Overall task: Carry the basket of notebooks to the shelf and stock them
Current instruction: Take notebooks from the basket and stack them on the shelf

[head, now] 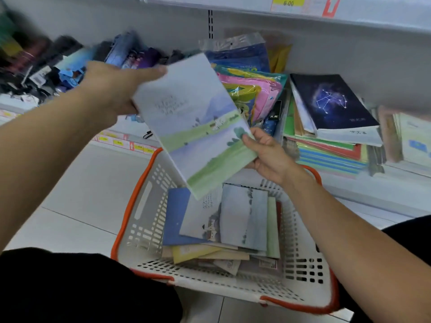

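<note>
Stocking: slide notebook [198, 127] flat onto shelf [373, 183] stack [331, 136]
Fingers: left hand [112, 89] and right hand [268, 155] both pinch its edges
Basket [140, 206]: more remain

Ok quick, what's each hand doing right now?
Left hand: grips the upper left edge of the landscape notebook.
Right hand: pinches the same notebook's lower right edge, above the basket.

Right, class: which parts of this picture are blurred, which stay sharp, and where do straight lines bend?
Head view: the goods at far left are smeared by motion blur; the left hand is slightly soft; the basket and the dark star notebook stay fairly sharp; the upper shelf edge curves from wide-angle distortion.
</note>
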The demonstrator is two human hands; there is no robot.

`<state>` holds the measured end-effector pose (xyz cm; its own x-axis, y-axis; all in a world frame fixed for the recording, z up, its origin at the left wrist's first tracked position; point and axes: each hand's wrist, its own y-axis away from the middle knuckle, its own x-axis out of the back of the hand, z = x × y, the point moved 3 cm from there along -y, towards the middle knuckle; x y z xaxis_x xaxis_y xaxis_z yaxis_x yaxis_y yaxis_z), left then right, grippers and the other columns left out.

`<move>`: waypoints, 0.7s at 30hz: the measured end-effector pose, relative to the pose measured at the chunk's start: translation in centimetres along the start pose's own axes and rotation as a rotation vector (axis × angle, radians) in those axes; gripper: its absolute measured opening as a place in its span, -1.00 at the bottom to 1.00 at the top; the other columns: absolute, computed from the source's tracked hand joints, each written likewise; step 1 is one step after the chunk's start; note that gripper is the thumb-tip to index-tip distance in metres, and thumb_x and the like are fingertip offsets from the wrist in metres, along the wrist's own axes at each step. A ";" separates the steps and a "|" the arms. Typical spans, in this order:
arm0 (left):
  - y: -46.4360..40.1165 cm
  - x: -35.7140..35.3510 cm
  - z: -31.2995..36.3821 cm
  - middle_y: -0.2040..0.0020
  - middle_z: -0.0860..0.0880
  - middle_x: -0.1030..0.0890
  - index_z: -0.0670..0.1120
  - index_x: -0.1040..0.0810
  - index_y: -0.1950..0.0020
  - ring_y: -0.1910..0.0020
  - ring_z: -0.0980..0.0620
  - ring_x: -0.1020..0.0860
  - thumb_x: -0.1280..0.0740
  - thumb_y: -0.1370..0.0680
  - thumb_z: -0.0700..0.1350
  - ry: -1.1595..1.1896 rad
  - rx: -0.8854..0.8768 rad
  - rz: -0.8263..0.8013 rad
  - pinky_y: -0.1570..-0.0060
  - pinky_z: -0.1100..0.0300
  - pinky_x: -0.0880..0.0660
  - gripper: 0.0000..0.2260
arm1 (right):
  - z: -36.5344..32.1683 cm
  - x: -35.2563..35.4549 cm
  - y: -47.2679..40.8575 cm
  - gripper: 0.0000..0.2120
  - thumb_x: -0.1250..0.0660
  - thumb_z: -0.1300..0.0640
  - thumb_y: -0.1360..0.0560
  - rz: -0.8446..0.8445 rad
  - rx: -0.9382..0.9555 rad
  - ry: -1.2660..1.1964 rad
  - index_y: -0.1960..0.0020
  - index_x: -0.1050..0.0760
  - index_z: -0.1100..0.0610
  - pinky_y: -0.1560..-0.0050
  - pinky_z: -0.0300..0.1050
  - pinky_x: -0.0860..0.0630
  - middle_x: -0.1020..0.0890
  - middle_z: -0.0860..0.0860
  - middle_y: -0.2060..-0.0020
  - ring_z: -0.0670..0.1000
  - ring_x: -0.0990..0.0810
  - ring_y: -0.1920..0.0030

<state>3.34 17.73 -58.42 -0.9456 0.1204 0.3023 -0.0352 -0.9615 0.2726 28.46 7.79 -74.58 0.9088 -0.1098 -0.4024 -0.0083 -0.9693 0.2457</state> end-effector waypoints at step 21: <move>0.4 -1.7 -0.2 -0.19 -0.14 -0.56 -0.21 -0.44 -0.30 -0.05 -0.17 -0.56 -0.46 -0.50 -0.15 -0.391 -0.081 0.029 -0.04 -0.01 -0.54 -0.57 | 8.2 6.9 -1.5 -0.85 -0.43 0.04 -0.53 -0.078 -0.261 1.455 0.02 -0.47 0.04 -0.11 -0.03 -0.48 -0.52 0.04 -0.08 0.10 -0.53 -0.11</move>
<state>4.88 17.10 -59.00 -0.7528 0.1625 0.6378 -0.0502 -0.9804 0.1906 31.34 6.68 -84.93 0.5140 0.4039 0.7567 -0.0110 -0.8790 0.4766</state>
